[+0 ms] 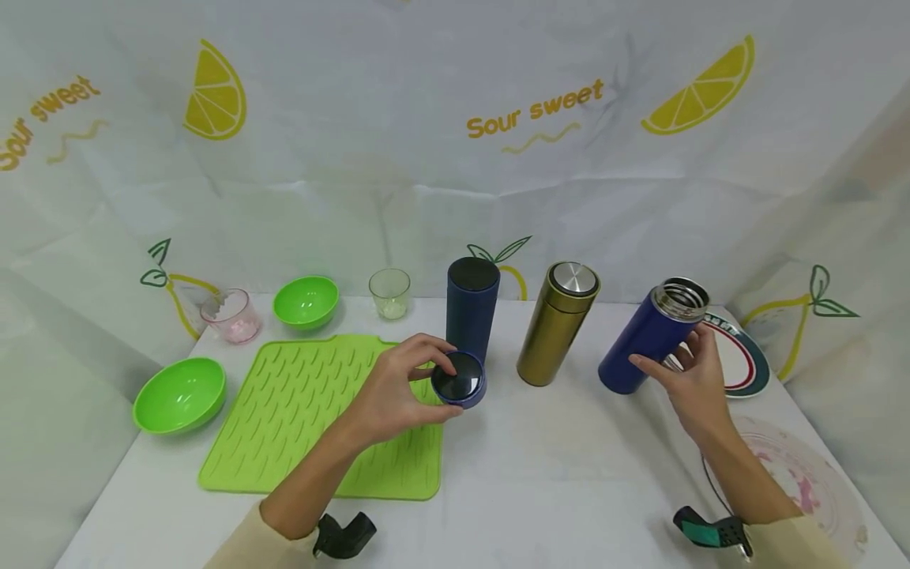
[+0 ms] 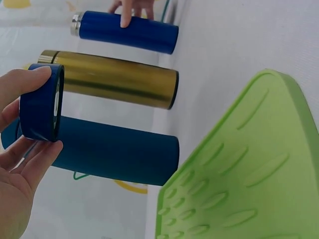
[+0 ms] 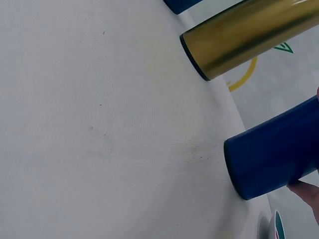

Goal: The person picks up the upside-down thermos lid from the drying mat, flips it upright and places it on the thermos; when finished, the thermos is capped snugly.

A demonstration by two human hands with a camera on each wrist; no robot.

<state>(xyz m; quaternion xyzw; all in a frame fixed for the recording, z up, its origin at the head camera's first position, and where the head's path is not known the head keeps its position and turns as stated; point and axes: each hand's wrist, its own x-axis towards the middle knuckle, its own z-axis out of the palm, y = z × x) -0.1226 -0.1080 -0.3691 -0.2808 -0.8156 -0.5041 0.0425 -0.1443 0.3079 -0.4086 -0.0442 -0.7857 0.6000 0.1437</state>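
Observation:
My left hand (image 1: 398, 389) pinches a round blue lid (image 1: 459, 381) between thumb and fingers, held up over the right edge of the green mat. In the left wrist view the lid (image 2: 42, 102) is seen from its side. At the right, my right hand (image 1: 691, 381) grips a blue thermos bottle (image 1: 643, 340) whose steel mouth is uncovered. The right wrist view shows its lower body (image 3: 274, 149) close to the tabletop. Between the hands stand a gold thermos bottle (image 1: 556, 328) with a steel-topped lid and a dark blue bottle (image 1: 472, 304) with its top on.
A ribbed green mat (image 1: 298, 419) covers the left of the white table. Beyond it are two green bowls (image 1: 179, 397), a pink glass (image 1: 233, 320) and a clear glass (image 1: 390, 296). A rimmed plate (image 1: 753, 367) and a pink-patterned round plate (image 1: 817, 482) lie at right.

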